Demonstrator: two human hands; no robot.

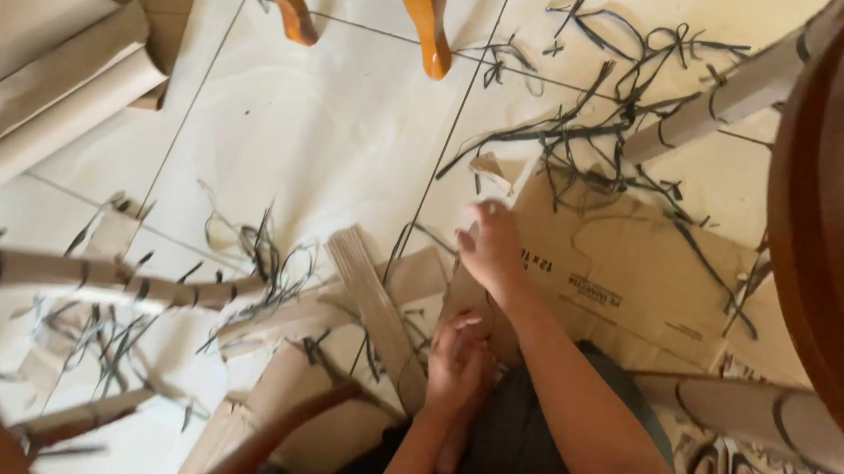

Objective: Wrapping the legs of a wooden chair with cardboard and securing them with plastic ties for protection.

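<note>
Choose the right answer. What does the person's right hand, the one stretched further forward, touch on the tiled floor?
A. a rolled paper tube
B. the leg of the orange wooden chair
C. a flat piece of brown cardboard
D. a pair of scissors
C: the right hand grips the edge of the flat brown cardboard sheet, while the chair leg and the rolled tubes lie apart from it.

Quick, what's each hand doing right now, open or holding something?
Left hand: fingers curled, resting on a cardboard strip; grip cannot be told.
Right hand: closed on the cardboard sheet edge.
</note>
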